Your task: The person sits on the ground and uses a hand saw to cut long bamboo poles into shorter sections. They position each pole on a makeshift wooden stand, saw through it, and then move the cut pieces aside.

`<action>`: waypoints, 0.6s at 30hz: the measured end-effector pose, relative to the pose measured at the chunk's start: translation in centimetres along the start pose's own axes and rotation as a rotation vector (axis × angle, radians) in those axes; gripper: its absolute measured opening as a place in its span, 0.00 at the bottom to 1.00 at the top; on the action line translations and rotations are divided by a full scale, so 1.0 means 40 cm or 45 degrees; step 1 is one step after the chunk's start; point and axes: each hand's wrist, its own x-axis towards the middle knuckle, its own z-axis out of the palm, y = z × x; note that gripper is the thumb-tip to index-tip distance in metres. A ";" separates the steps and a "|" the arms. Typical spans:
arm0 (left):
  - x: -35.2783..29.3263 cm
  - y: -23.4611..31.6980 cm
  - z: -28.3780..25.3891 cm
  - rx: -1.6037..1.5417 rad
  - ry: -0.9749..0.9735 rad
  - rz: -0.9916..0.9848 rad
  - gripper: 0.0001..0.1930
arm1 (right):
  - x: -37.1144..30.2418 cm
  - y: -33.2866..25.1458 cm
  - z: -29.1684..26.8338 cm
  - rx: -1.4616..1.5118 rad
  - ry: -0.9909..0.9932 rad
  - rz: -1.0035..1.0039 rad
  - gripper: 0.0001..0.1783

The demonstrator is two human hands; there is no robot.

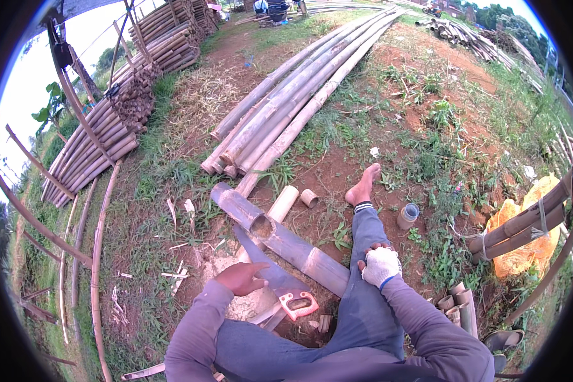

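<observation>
My bare left hand (240, 278) hovers or rests beside the blade of a handsaw, its fingers loosely stretched toward the right. The handsaw (299, 306) lies between my legs, orange-red handle near me, blade pointing away. My right hand (382, 265), in a white fingerless-looking glove, sits on my right leg with curled fingers; whatever they hold is hidden. Ahead lies a dark bamboo section (235, 205) with a hollow end showing. A second dark bamboo section (309, 258) runs from there toward my right leg. A pale bamboo pole (283, 202) passes crosswise under them.
Long bamboo poles (299, 102) stretch away ahead. Bamboo stacks (92, 149) stand at left behind leaning poles. A short bamboo ring (309, 198) and a jar-like container (407, 216) lie near my foot. At right are an orange net sack (522, 235), lashed bamboo and short bamboo pieces (466, 309).
</observation>
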 end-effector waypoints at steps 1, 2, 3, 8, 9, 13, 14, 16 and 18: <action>-0.012 0.003 0.001 0.007 0.002 -0.027 0.30 | -0.001 -0.020 0.014 -0.012 0.099 -0.144 0.23; -0.005 0.010 0.006 -0.018 -0.020 -0.010 0.30 | -0.010 -0.036 0.036 -0.021 0.185 -0.286 0.22; 0.009 0.014 0.001 -0.039 -0.025 0.001 0.29 | -0.008 -0.058 0.054 -0.020 0.284 -0.441 0.22; 0.047 0.009 0.005 0.073 -0.071 0.073 0.28 | -0.058 -0.330 0.123 0.042 -0.641 -0.853 0.18; 0.046 0.023 -0.001 0.064 -0.064 0.048 0.28 | -0.069 -0.365 0.152 0.012 -0.709 -0.912 0.18; 0.011 0.041 -0.022 0.033 -0.046 -0.040 0.30 | -0.097 -0.438 0.297 -0.046 -0.848 -0.960 0.20; 0.004 0.035 -0.021 0.020 -0.039 -0.047 0.30 | -0.095 -0.447 0.309 -0.047 -0.852 -0.943 0.22; -0.002 0.016 -0.011 0.011 -0.038 -0.049 0.31 | -0.091 -0.460 0.309 -0.072 -0.887 -0.920 0.28; -0.010 0.019 -0.017 0.013 -0.067 -0.072 0.31 | -0.088 -0.480 0.300 -0.011 -0.912 -0.837 0.32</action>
